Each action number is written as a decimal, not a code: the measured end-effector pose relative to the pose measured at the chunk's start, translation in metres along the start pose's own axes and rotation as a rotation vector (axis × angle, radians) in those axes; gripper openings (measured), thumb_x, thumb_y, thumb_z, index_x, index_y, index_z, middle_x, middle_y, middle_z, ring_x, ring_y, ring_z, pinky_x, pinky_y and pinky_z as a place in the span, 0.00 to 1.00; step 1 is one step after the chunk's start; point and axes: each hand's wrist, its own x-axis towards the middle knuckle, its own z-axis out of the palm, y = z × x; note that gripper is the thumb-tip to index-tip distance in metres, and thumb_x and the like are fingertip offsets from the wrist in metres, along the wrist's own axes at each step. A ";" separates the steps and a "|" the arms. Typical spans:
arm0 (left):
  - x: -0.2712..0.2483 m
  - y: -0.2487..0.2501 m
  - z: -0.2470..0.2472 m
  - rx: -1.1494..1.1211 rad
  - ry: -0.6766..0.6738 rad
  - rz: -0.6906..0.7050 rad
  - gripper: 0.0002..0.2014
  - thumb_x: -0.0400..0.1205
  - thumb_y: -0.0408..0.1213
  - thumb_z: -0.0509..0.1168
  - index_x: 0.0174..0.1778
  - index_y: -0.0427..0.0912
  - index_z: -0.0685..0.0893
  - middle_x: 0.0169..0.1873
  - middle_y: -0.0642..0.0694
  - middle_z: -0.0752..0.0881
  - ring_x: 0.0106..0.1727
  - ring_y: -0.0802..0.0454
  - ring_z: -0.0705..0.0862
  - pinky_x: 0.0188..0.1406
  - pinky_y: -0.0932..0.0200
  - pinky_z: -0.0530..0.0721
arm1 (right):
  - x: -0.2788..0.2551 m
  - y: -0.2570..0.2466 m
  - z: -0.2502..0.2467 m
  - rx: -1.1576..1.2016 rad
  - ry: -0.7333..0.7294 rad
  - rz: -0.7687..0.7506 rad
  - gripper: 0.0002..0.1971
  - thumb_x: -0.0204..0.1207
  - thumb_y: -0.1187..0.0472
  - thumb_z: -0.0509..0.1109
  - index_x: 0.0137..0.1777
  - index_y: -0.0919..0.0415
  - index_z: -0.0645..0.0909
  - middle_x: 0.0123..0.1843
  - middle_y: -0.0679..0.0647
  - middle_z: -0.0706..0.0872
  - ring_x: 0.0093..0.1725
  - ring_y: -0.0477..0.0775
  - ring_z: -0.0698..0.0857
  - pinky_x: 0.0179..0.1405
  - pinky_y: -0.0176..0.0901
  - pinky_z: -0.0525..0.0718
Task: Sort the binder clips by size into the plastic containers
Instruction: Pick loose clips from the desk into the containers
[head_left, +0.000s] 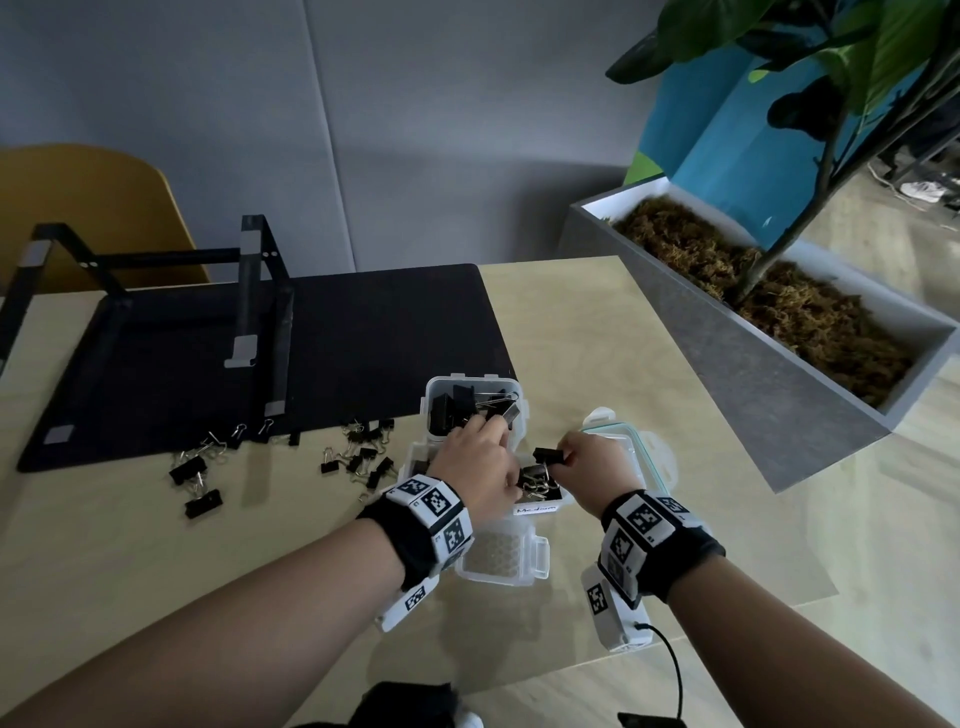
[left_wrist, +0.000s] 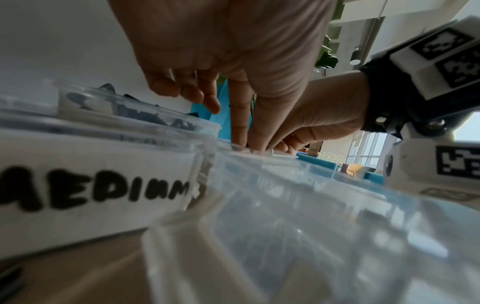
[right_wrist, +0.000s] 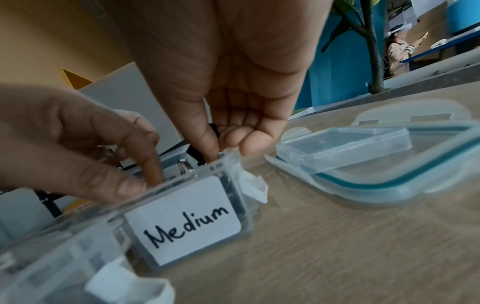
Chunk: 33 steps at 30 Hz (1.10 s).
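1. My right hand (head_left: 587, 457) pinches one black binder clip (head_left: 549, 456) between thumb and fingers, right above the Medium container (head_left: 540, 506); I judge it's held there to drop straight in.
2. My left hand (head_left: 478, 462) has its fingers curled down at the Medium container's rim, thumb tip touching the edge. Likely steadying it or pulling a clip; can't tell if it holds anything.
3. Containers: three open ones in a line. The far container (head_left: 470, 402) holds the bigger clips, Medium is in the middle, and the near container (head_left: 501, 564) looks empty.
4. Lids (right_wrist: 363, 158): two, stacked on the table right of Medium, out of the way.
5. Unsorted clips (head_left: 358, 457) lie loose on the table to the left, roughly twenty; exact count unclear.
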 end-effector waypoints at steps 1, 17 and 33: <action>-0.002 -0.001 0.001 0.007 -0.008 -0.006 0.09 0.77 0.48 0.65 0.45 0.52 0.90 0.51 0.52 0.72 0.58 0.50 0.70 0.63 0.54 0.71 | 0.000 0.000 0.000 0.004 -0.001 0.001 0.09 0.74 0.59 0.67 0.50 0.62 0.83 0.40 0.56 0.84 0.39 0.55 0.78 0.36 0.38 0.72; 0.004 0.006 -0.004 0.067 -0.092 -0.028 0.18 0.79 0.36 0.63 0.65 0.54 0.82 0.58 0.45 0.71 0.62 0.43 0.70 0.62 0.49 0.74 | -0.002 -0.004 0.006 -0.009 0.002 -0.003 0.09 0.73 0.61 0.66 0.50 0.62 0.83 0.43 0.60 0.87 0.39 0.57 0.79 0.37 0.40 0.72; -0.002 0.000 0.001 -0.027 -0.030 -0.009 0.13 0.80 0.39 0.61 0.57 0.52 0.88 0.55 0.49 0.73 0.60 0.47 0.69 0.64 0.53 0.72 | -0.007 -0.006 0.007 -0.020 0.019 0.015 0.10 0.73 0.59 0.66 0.50 0.63 0.82 0.38 0.54 0.80 0.39 0.56 0.78 0.33 0.39 0.70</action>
